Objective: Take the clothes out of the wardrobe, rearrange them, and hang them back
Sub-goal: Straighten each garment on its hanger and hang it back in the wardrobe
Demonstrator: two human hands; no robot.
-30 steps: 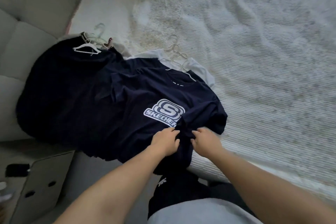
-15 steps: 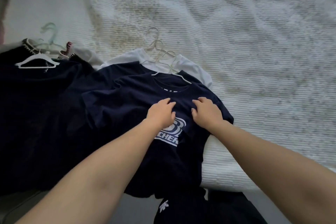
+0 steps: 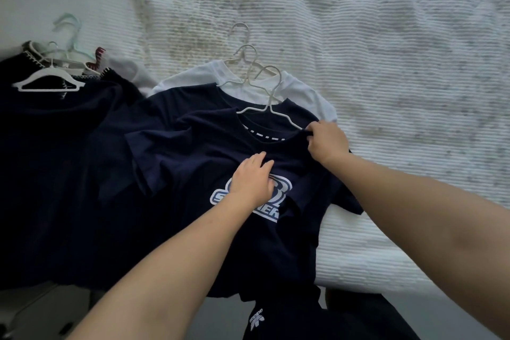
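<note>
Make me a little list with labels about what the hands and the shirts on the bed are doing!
place: white ribbed bedspread
top shirt: navy cotton T-shirt with a white logo, lying flat on a thin white wire hanger
underneath: white T-shirt on its own hanger
left pile: dark clothes with a white plastic hanger
left hand: rests flat on the logo, fingers relaxed
right hand: pinches the navy shirt's collar by the shoulder
</note>
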